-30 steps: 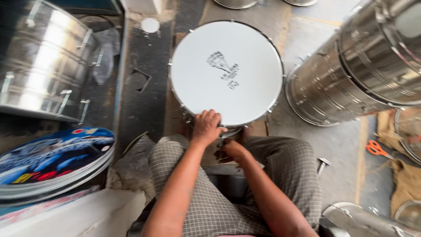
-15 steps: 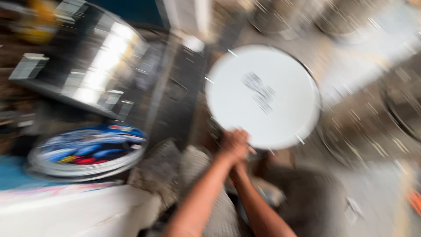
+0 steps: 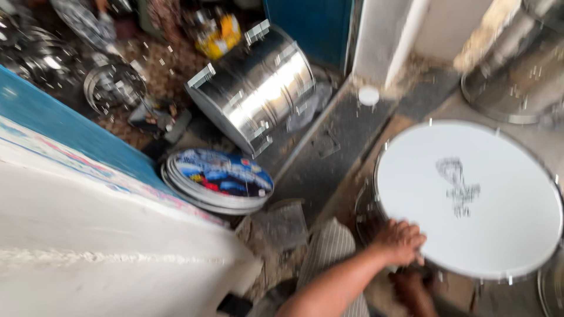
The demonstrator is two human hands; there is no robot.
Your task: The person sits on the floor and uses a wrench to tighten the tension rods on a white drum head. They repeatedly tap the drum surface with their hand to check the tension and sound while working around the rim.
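Toward four o'clock in the view lies the white drum (image 3: 470, 196), head up, its near rim at the person's knees. On that rim, at the drum's seven o'clock, the left hand (image 3: 400, 240) rests with fingers curled over the edge. Just below, the right hand (image 3: 411, 287) is blurred under the rim; whether it grips anything I cannot tell. Rim work seems underway. At ten o'clock lies a shiny metal drum shell (image 3: 255, 88).

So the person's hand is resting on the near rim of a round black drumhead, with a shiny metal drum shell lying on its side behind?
Not quite: the round drumhead is white, not black, as the head view shows. The left hand does rest on its near rim, and the shiny metal drum shell lies on its side behind.
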